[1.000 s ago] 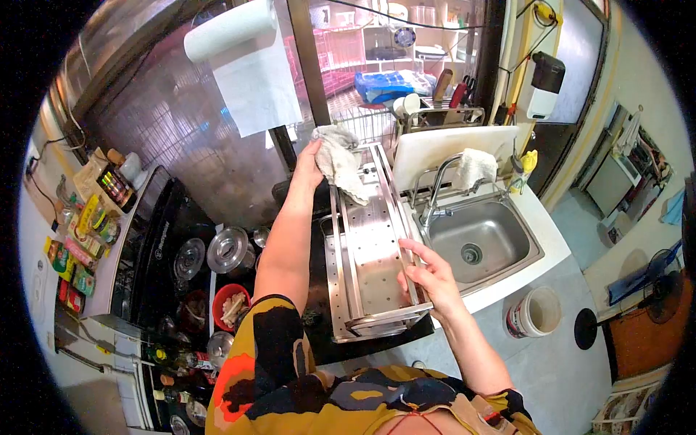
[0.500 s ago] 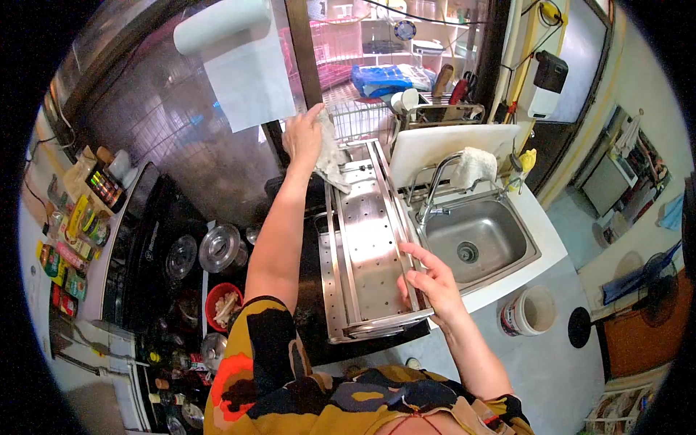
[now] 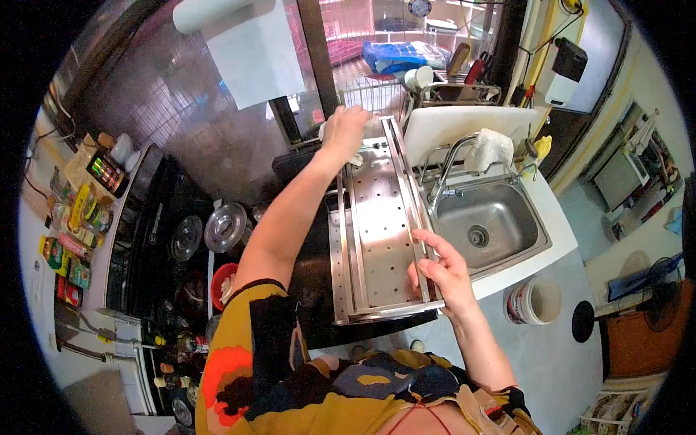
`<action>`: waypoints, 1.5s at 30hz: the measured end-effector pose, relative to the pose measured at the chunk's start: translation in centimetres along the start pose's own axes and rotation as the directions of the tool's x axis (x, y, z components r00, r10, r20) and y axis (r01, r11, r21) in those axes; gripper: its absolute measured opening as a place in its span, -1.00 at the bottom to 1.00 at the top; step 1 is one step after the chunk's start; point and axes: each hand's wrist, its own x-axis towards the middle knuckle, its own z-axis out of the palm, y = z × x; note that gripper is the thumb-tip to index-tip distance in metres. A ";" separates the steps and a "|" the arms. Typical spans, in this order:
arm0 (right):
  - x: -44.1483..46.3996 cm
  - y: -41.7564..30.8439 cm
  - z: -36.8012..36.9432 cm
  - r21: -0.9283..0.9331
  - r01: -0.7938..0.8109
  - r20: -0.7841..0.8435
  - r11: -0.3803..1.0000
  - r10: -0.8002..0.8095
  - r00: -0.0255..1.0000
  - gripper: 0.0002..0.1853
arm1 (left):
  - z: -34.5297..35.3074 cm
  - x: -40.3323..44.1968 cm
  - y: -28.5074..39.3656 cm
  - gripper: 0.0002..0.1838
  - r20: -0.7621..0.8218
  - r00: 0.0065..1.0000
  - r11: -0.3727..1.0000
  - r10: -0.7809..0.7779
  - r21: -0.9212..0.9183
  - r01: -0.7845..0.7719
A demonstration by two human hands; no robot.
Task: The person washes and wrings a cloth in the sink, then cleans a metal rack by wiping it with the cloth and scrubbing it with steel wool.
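Note:
A stainless-steel dish rack with a perforated tray and side rails stands on the counter, left of the sink. At its far left corner, my left hand is closed over a pale cloth; only small edges of the cloth show around the hand. My right hand grips the rack's right rail near its front end, with the thumb and fingers on either side of it.
To the right is a steel sink with a curved faucet and a draped white cloth. Pot lids and a red bowl sit at left. A paper roll hangs above; a bucket stands on the floor.
My left hand has moved right over the rack's far end, and the cloth that hung below it is now mostly covered. My right hand stays at the right rail. The view has shifted slightly.

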 end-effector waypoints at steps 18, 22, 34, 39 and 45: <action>-2.4 -1.6 1.1 -0.391 -0.006 -0.115 0.920 -0.042 0.993 -0.44 | -1.9 0.1 -2.8 -0.42 0.263 0.906 0.943 -0.331 0.056 0.328; -0.8 -2.8 -0.3 -0.485 0.055 -0.113 0.873 -0.125 0.986 -0.51 | -3.1 -2.0 -4.2 -0.38 0.222 0.908 0.930 -0.355 -0.009 0.366; 4.5 -4.9 -6.4 -0.697 0.116 -0.074 0.707 -0.232 0.970 -0.50 | -8.6 -9.1 -5.0 -0.38 0.125 0.799 0.803 -0.588 -0.026 0.596; 5.6 -5.2 -6.6 -0.751 0.073 -0.145 0.656 -0.272 0.951 -0.58 | -10.0 -11.8 -5.6 -0.36 0.043 0.800 0.782 -0.599 -0.188 0.595; 10.8 -5.7 -9.8 -0.697 0.195 -0.120 0.689 -0.381 0.917 -0.64 | -12.2 -14.3 -4.9 -0.34 0.020 0.754 0.731 -0.657 -0.227 0.643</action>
